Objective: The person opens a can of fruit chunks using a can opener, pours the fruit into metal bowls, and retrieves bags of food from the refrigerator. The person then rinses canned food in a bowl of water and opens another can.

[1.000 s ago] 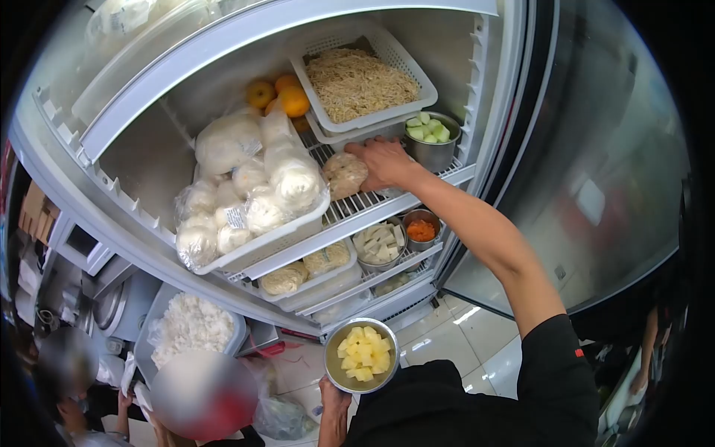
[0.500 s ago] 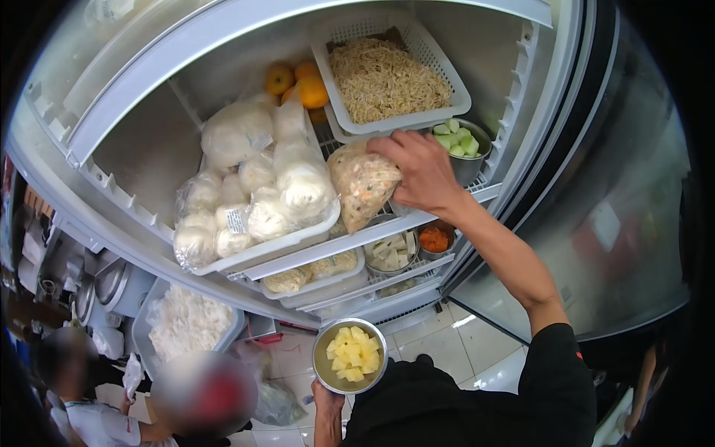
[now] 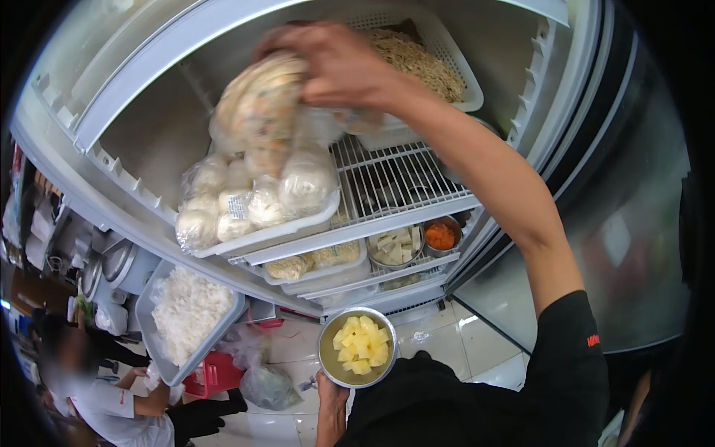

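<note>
My right hand (image 3: pixel 335 63), blurred by motion, grips a clear bag of mixed food (image 3: pixel 261 112) with orange and green flecks. It holds the bag inside the fridge, above a white tray (image 3: pixel 272 240) of plastic-wrapped white balls (image 3: pixel 268 212), covering part of them. Below and outside the fridge, my left hand (image 3: pixel 332 395) holds a metal bowl (image 3: pixel 327 350) from its lower side. Yellow chunks (image 3: pixel 361 344) that look like pineapple lie in the bowl.
A wire shelf (image 3: pixel 402 179) spans the fridge beside the tray. Behind my right arm sits a basket (image 3: pixel 471 82) of shredded food (image 3: pixel 421 63). Lower down are bowls of white pieces (image 3: pixel 395 244) and orange food (image 3: pixel 439 236). A tub of rice (image 3: pixel 190 309) and a person (image 3: pixel 119 402) are at left.
My right hand has lifted the bag from the shelf and carried it left, over the wrapped balls. The shelf bars show where it was. The bowl stays in my left hand.
</note>
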Tool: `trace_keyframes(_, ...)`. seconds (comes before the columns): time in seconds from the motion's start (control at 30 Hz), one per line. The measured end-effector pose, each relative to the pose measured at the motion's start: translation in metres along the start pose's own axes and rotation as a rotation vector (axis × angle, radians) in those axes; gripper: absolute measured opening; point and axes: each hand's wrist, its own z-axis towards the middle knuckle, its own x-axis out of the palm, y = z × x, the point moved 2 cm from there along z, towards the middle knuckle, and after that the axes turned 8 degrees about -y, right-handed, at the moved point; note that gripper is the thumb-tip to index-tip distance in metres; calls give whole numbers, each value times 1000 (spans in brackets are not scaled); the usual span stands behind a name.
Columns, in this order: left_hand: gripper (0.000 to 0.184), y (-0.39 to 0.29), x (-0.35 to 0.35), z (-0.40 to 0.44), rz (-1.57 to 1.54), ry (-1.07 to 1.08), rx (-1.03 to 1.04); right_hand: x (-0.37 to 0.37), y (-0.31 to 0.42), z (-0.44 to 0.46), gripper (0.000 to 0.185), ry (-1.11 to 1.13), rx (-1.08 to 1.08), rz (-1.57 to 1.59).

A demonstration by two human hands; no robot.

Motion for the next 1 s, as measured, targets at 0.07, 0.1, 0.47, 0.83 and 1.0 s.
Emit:
trace_keyframes(0.07, 37, -1, 12, -3, 8, -3, 0, 30, 0, 11, 44, 53, -9, -10)
trace_keyframes(0.1, 36, -3, 19, -5, 31, 16, 8, 42, -2, 13, 44, 107, -2, 8)
trace_keyframes(0.47, 35, -48, 110, -41, -5, 298, 10, 38, -31, 31, 39, 227, 202, -57)
trace_keyframes(0.83, 42, -111, 241, -53, -37, 498, 13, -61, -99, -8, 49, 50, 311, -501)
trace_keyframes(1.0, 42, -122, 302, -57, -19, 460, 29, -119, -88, -25, 48, 179, 602, -539)
